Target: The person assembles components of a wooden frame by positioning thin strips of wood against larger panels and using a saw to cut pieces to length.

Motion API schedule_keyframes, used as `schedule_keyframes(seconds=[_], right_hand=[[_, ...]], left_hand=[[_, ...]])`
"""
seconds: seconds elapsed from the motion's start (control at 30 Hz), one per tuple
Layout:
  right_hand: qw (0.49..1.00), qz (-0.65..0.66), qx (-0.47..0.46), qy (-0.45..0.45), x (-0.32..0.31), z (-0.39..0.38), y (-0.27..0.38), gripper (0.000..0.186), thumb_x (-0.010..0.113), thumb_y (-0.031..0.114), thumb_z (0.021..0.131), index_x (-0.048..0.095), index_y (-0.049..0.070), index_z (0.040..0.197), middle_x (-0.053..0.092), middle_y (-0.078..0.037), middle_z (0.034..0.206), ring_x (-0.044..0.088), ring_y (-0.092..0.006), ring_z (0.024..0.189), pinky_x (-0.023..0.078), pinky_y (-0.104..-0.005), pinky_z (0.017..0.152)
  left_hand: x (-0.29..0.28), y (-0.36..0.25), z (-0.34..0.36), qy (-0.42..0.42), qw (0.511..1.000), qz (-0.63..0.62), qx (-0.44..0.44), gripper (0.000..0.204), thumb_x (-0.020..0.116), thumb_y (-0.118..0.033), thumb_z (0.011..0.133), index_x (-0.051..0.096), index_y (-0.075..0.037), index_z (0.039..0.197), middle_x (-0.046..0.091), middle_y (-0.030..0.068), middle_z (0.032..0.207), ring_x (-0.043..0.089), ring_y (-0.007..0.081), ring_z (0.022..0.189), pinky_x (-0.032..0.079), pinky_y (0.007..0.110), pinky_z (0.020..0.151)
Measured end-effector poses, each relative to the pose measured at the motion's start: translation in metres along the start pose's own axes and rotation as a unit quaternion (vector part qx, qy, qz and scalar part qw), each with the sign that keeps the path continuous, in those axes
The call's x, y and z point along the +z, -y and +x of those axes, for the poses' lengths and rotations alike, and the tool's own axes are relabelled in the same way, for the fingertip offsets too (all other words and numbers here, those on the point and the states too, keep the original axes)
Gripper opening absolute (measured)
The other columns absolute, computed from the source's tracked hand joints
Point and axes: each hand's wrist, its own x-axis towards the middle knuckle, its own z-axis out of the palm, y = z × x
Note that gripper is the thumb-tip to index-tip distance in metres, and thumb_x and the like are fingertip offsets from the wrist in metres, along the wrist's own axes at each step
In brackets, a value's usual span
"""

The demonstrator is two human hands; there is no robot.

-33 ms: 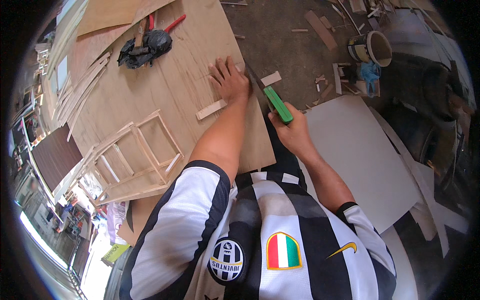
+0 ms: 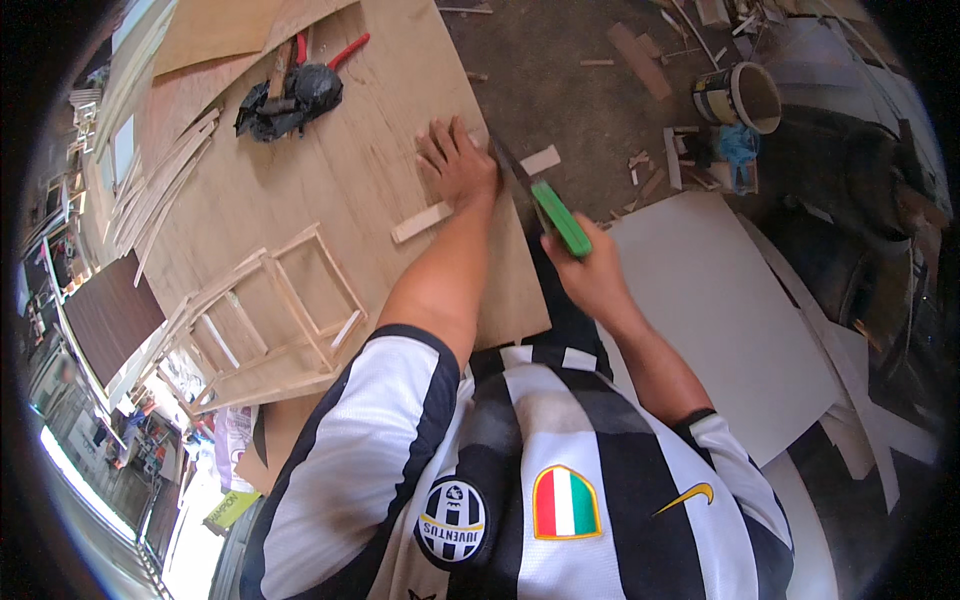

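My left hand [image 2: 460, 165] lies with spread fingers over a light wooden strip [image 2: 420, 222] at the right edge of a large plywood board [image 2: 380, 90]. My right hand [image 2: 595, 260], beside that edge, is closed on a handsaw with a green handle [image 2: 560, 215]; its dark blade runs up alongside my left hand. A short pale wood piece [image 2: 540, 160] shows just past the blade; whether the blade touches the strip is hard to tell.
Tools with red handles and black plastic [image 2: 300, 95], thin strips [image 2: 165, 175] and a slatted wooden frame [image 2: 280, 310] lie left. A white panel [image 2: 700, 300] is right. A bucket [image 2: 740, 97] and scraps [image 2: 640, 65] are on the floor beyond.
My right hand and the saw have shifted a little down toward my body. My left hand is in nearly the same place.
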Motion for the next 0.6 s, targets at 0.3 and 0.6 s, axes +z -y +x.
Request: schedule_keyframes(seconds=[0.3,0.6], right_hand=[[0.999,-0.034,-0.001,-0.004,-0.006,-0.021,-0.018,0.019,0.070,0.016,0.097,0.062,-0.001,0.102,0.061,-0.009,0.078,0.053,-0.0152,0.075,0.048,-0.0343,0.071],[0.999,-0.019,0.000,-0.031,-0.043,-0.017,-0.024,0.019,0.072,0.016,0.096,0.059,0.002,0.092,0.054,0.000,0.075,0.047,-0.0094,0.073,0.042,-0.0290,0.066]], left_hand=[[-0.014,-0.007,-0.005,0.075,0.996,-0.002,-0.037,0.064,0.048,-0.032,0.101,0.030,-0.018,0.160,0.019,0.0113,0.170,0.005,0.0406,0.158,0.008,0.060,0.125],[-0.008,-0.008,-0.006,0.019,1.000,-0.012,-0.015,0.059,0.041,-0.037,0.104,0.036,-0.014,0.158,0.022,0.0159,0.168,0.006,0.0426,0.157,0.008,0.060,0.124]])
